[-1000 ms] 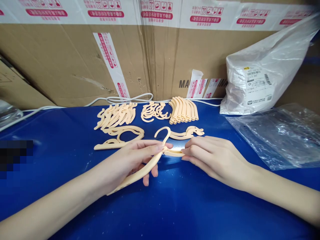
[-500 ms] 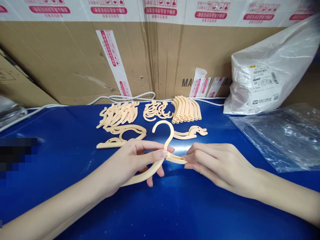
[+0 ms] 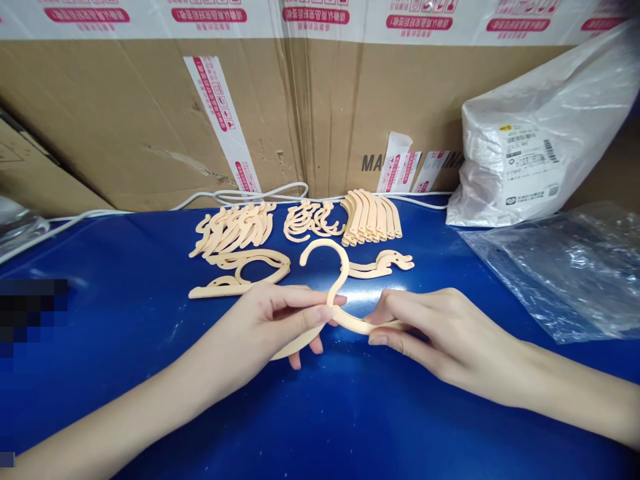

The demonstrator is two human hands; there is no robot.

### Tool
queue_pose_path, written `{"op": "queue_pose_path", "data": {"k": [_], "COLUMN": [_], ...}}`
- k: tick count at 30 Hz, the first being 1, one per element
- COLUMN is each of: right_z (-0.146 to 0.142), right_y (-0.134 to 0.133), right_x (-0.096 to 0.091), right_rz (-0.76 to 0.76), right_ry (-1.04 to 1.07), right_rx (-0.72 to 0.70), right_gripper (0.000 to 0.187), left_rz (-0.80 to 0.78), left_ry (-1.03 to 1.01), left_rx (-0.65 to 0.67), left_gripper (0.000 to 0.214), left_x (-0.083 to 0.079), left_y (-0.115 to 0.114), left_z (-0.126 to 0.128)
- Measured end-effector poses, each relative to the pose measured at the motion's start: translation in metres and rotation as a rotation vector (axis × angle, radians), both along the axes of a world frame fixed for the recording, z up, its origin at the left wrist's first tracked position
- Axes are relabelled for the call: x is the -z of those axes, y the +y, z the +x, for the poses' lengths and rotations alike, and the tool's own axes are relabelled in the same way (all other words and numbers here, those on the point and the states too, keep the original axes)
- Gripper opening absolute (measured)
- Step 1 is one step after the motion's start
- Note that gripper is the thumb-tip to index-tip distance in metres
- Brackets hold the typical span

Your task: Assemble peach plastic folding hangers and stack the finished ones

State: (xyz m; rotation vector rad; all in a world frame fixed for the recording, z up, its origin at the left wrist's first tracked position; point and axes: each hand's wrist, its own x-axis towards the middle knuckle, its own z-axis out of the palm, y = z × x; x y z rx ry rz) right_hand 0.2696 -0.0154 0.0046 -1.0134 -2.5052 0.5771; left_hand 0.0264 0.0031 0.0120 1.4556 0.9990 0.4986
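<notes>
Both my hands hold a small peach plastic hanger (image 3: pixel 336 287) just above the blue table (image 3: pixel 320 413). My left hand (image 3: pixel 270 327) pinches the left arm of the hanger close to the hook's base, fingers closed. My right hand (image 3: pixel 430 327) grips the right arm of the hanger, fingers closed round it. The hook stands upright between the two hands. Behind the hands lie loose hanger parts: one arm piece (image 3: pixel 240 270) at the left and another arm piece (image 3: pixel 383 265) at the right.
Three heaps of peach parts line the back: arm pieces (image 3: pixel 233 227), hooks (image 3: pixel 307 220) and stacked curved pieces (image 3: pixel 373 217). A white cable (image 3: pixel 260 195) runs along cardboard boxes (image 3: pixel 300 113). A white plastic bag (image 3: pixel 535 147) and clear plastic bags (image 3: pixel 565 267) are at the right.
The hanger's hook has swung up from lying low to standing upright. The right hand has closed further round the right arm, and the left arm piece sits higher in my left hand.
</notes>
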Motion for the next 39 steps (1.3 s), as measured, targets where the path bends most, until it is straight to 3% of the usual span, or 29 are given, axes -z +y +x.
{"op": "queue_pose_path", "data": {"k": [3, 5, 10, 15, 19, 23, 25, 31, 39], "right_z": [0.0, 0.0, 0.004, 0.006, 0.005, 0.004, 0.003, -0.001, -0.002], "right_y": [0.0, 0.001, 0.008, 0.016, 0.015, 0.007, 0.004, 0.001, 0.003], "right_x": [-0.001, 0.0, 0.005, 0.004, -0.002, -0.006, -0.005, -0.001, -0.001], "right_rz": [-0.052, -0.056, -0.033, 0.263, 0.447, 0.552, 0.54, 0.464, 0.328], "right_ry": [0.019, 0.025, 0.039, -0.007, 0.024, 0.069, 0.065, -0.001, -0.004], "right_rx": [0.01, 0.013, -0.026, 0.018, 0.103, 0.111, 0.072, -0.001, 0.047], "right_gripper": [0.015, 0.014, 0.009, 0.022, 0.03, 0.018, 0.013, 0.029, 0.018], "left_rz": [0.065, 0.198, 0.82, 1.182, 1.277, 1.371, 1.387, 1.378, 1.421], "left_ry": [0.08, 0.148, 0.469, 0.613, 0.575, 0.522, 0.502, 0.491, 0.511], "left_rx": [0.026, 0.04, 0.112, 0.138, 0.075, 0.001, -0.013, 0.057, 0.239], "left_gripper": [0.029, 0.032, 0.027, 0.029, 0.028, 0.027, 0.025, 0.021, 0.017], "left_x": [0.001, 0.003, 0.009, 0.017, 0.019, 0.021, 0.022, 0.022, 0.018], "left_y": [-0.002, -0.005, -0.017, -0.023, -0.02, -0.019, -0.02, -0.023, -0.021], "left_z": [0.001, 0.002, 0.005, 0.005, 0.005, 0.005, 0.004, 0.002, 0.006]}}
